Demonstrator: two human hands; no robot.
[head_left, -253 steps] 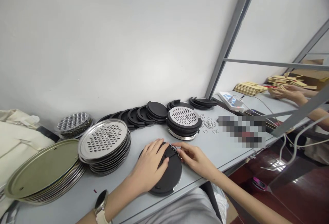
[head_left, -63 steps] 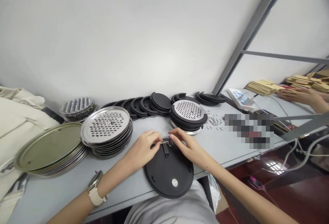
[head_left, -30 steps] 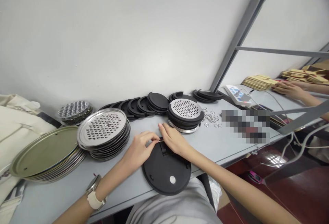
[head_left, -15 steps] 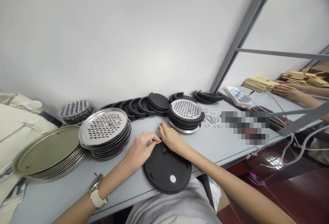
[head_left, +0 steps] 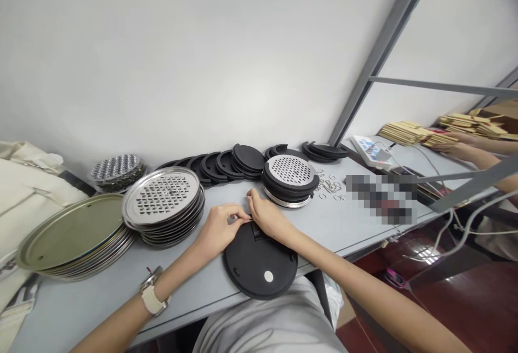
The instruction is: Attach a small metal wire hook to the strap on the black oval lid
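Observation:
A round black disc [head_left: 259,266] with a white dot, small holes and a notch lies at the table's front edge, partly over my lap. At its far edge my left hand [head_left: 224,226] is closed in a pinch, a small shiny metal piece at its fingertips; its exact kind is too small to tell. My right hand [head_left: 269,218] is curled closed over the same edge beside the notch, its fingertips meeting the left ones. Just beyond stands a stack of black discs with a perforated grater plate [head_left: 290,170] on top. Loose metal rings [head_left: 329,184] lie to its right.
Left are stacked grater plates [head_left: 162,196], olive trays [head_left: 76,229] and a cloth bag [head_left: 24,191]. Black discs and crescent pieces [head_left: 212,168] line the wall. At right stand a grey metal frame [head_left: 364,77], a power strip [head_left: 371,150] and cables; a co-worker's hands [head_left: 461,148] touch yellowish pieces.
My hands stay at the disc's far edge, with only slight finger movement. The whole view has shifted a little. The co-worker's hand has moved slightly at the yellowish pieces.

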